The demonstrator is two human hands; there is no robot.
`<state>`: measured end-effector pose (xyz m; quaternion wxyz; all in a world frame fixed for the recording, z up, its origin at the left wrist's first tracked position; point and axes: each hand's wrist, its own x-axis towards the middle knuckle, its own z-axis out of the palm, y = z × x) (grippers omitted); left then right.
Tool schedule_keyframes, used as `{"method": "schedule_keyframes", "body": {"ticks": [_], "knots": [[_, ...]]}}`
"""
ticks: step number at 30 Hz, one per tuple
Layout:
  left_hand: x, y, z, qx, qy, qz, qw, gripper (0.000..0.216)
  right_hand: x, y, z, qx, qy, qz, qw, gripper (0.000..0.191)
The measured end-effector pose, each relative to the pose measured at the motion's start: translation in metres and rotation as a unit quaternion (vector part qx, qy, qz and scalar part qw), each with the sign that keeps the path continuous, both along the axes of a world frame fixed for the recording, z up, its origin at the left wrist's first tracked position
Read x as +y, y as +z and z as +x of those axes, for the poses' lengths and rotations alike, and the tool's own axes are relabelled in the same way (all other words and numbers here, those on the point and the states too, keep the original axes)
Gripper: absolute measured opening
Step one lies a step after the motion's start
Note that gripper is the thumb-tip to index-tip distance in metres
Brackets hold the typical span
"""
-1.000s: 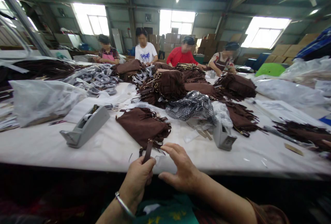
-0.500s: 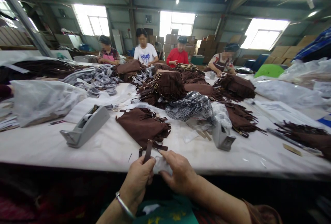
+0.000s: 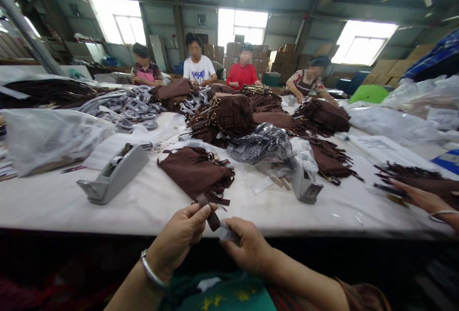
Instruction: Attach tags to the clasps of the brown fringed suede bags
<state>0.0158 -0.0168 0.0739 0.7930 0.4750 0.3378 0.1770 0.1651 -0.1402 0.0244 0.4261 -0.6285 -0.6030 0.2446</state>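
Above the table's near edge, my left hand (image 3: 179,239) is closed on a brown strap (image 3: 213,219), pinched between thumb and fingers and bent over in a curve. Close to its right, my right hand (image 3: 251,246) grips a crumpled piece of whitish, see-through wrapping (image 3: 226,232) that touches or nearly touches the strap's lower end. Just beyond both hands a brown fringed bag (image 3: 191,172) lies flat on the white table. Whether the strap joins the bag is hidden by my fingers.
Grey tape dispensers stand left (image 3: 114,174) and right (image 3: 306,186) of the bag. Behind lie a heap of brown bags (image 3: 233,110), crumpled dark patterned plastic (image 3: 261,144) and grey-wrapped straps (image 3: 132,110). A co-worker's hand (image 3: 423,198) reaches in at right. Several people work across the table.
My left hand has moved slightly left and turned; the strap, upright before, now curves down to the right. My right hand has dropped a little and closed around the wrapping. A co-worker's hand has come in at right.
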Motion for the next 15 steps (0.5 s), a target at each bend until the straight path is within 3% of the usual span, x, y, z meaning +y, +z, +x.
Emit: {"method": "schedule_keyframes", "body": {"ticks": [7, 15], "knots": [[-0.001, -0.006, 0.005, 0.051, 0.000, 0.087, 0.995, 0.038, 0.000, 0.005, -0.002, 0.045, -0.010, -0.029, 0.998, 0.016], [-0.005, -0.013, 0.001, 0.151, 0.016, 0.214, 0.965, 0.036, 0.004, 0.001, -0.004, 0.113, -0.011, -0.056, 0.992, 0.020]]}}
